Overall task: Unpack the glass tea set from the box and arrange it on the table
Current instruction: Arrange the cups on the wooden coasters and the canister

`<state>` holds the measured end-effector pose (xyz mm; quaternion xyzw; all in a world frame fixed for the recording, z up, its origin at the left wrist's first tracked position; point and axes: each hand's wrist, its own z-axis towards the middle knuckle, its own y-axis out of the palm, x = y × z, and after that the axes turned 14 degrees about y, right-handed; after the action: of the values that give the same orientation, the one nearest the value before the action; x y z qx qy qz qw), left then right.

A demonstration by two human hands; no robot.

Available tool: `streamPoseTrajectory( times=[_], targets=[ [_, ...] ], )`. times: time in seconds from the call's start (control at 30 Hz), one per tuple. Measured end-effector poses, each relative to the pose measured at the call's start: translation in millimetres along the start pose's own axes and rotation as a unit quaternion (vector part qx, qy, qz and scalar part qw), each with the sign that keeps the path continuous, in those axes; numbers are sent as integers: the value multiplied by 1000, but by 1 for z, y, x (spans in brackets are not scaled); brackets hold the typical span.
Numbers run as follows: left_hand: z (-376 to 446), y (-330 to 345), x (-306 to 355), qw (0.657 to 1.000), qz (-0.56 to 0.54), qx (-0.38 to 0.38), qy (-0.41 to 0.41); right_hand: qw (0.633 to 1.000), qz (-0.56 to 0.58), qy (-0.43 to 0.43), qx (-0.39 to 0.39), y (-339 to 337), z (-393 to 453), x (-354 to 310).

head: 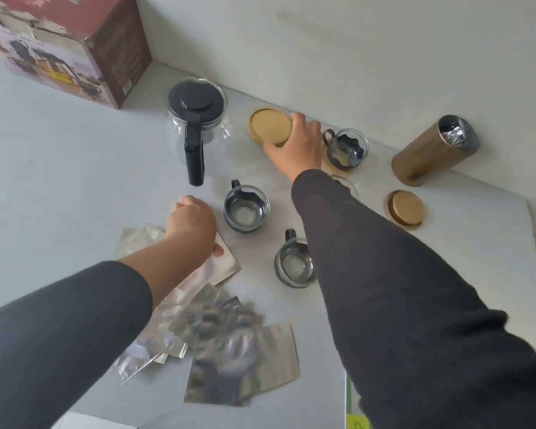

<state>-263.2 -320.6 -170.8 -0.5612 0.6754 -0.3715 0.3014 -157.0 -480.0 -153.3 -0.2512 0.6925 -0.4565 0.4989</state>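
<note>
A glass teapot (pixel 195 125) with a black lid and handle stands at the back of the white table (pixel 59 181). Three glass cups with dark holders are out: one (pixel 347 148) on a wooden coaster by the wall, one (pixel 246 209) in the middle, one (pixel 294 263) nearer me. My right hand (pixel 294 144) grips the edge of a round wooden coaster (pixel 268 125) between the teapot and the far cup. My left hand (pixel 192 221), fingers curled, holds a silver foil packet (pixel 226 261) just left of the middle cup.
The printed tea set box (pixel 75 48) stands at the back left. A gold canister (pixel 433 150) with a foil liner stands open at the right, its gold lid (pixel 405 209) lying beside it. Several silver foil packets (pixel 223 348) lie scattered near the front edge.
</note>
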Motion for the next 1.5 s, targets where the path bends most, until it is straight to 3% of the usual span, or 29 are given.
streamPoseTrajectory(
  times=[0.17, 0.43, 0.57, 0.73, 1.0, 1.27, 1.37, 1.5],
  targets=[
    [5, 1, 2, 1000, 25, 2, 14, 998, -28, 34, -54, 26, 48, -28],
    [5, 2, -1, 999, 30, -14, 17, 992, -90, 67, -52, 47, 65, -33],
    [5, 0, -3, 999, 29, -17, 24, 997, -73, 25, -2, 36, 53, -27],
    [-2, -3, -3, 997, 55, -24, 40, 997, -76, 34, -6, 20, 6, -13],
    [-10, -9, -1, 994, 87, -32, 58, 987, -63, 110, -98, 26, -32, -8],
    [-9, -6, -2, 998, 45, -23, 40, 985, -39, 120, -121, 27, -29, -12],
    [-11, -7, -3, 997, 56, -16, 52, 991, 15, 115, -71, 19, -43, -5],
    [-18, -8, 0, 997, 56, -23, 43, 990, 110, 29, 81, 3, -85, 21]
  ],
)
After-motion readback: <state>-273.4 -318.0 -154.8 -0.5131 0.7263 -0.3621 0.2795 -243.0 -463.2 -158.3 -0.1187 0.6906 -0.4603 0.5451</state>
